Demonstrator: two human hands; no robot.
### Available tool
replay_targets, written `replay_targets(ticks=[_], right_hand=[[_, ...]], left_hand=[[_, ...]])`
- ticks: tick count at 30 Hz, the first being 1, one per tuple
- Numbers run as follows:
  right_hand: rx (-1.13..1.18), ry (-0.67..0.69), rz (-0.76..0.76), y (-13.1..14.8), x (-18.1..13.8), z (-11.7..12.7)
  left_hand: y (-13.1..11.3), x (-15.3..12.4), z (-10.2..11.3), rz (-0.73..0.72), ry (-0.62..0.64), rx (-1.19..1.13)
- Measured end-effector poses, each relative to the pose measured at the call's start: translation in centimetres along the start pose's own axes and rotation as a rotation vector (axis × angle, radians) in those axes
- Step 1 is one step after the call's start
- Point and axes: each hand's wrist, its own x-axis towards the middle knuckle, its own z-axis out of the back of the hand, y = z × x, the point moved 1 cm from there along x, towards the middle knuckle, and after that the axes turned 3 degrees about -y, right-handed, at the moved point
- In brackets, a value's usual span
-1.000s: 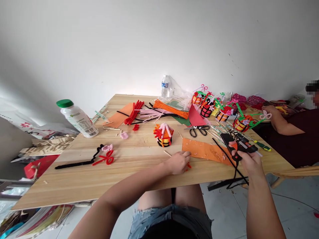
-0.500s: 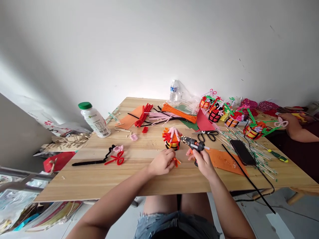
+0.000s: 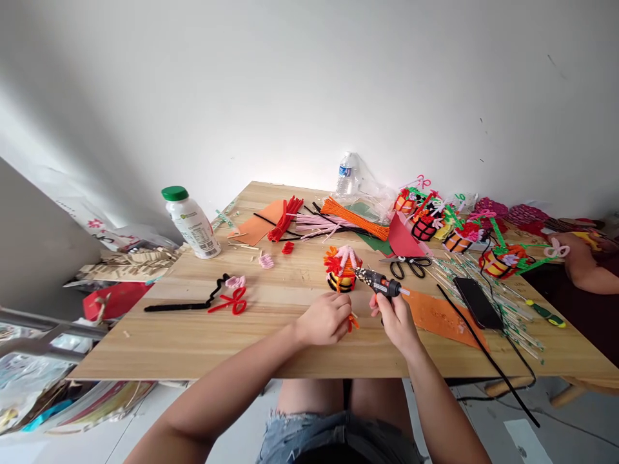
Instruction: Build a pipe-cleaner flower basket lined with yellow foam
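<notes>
My right hand (image 3: 397, 322) is wrapped around the handle of a black hot glue gun (image 3: 382, 282), whose nozzle points left. Closed fingers of my left hand (image 3: 327, 318) pinch an orange pipe-cleaner piece (image 3: 353, 322), its ends poking out by the fingertips. Just beyond both hands stands a small basket (image 3: 342, 280) in yellow, orange and black, with red, orange and pink pipe-cleaner shapes on top. The nozzle is close to the basket's right side; whether they touch I cannot tell.
Bundles of pipe cleaners (image 3: 355, 219), scissors (image 3: 409, 265) and a white bottle (image 3: 191, 225) lie or stand around. Decorated baskets (image 3: 459, 238), a phone (image 3: 478, 303), sticks and a screwdriver (image 3: 545, 314) are on the right. Another person's arm (image 3: 590, 261) reaches in there.
The view has shifted slightly, so the table's things sit a little further right. Both hands keep their grips, with the glue gun still by the basket.
</notes>
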Motion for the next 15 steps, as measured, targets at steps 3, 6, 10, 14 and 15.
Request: replay_targets(ticks=[3, 6, 10, 14, 15], right_hand=[[-0.014, 0.0, 0.004, 0.1, 0.12, 0.0], [-0.063, -0.019, 0.003, 0.06, 0.19, 0.02], [-0.149, -0.046, 0.034, -0.38, 0.26, 0.06], [-0.203, -0.055, 0.06, -0.72, 0.37, 0.1], [-0.217, -0.057, 0.065, -0.72, 0.4, 0.12]], left_hand=[[-0.03, 0.04, -0.01, -0.007, 0.013, 0.009], [-0.04, 0.06, 0.01, -0.005, 0.031, 0.008], [-0.06, 0.1, 0.04, 0.003, 0.046, 0.014], [-0.08, 0.08, 0.01, 0.005, 0.058, 0.013], [-0.08, 0.07, -0.01, 0.006, 0.061, 0.013]])
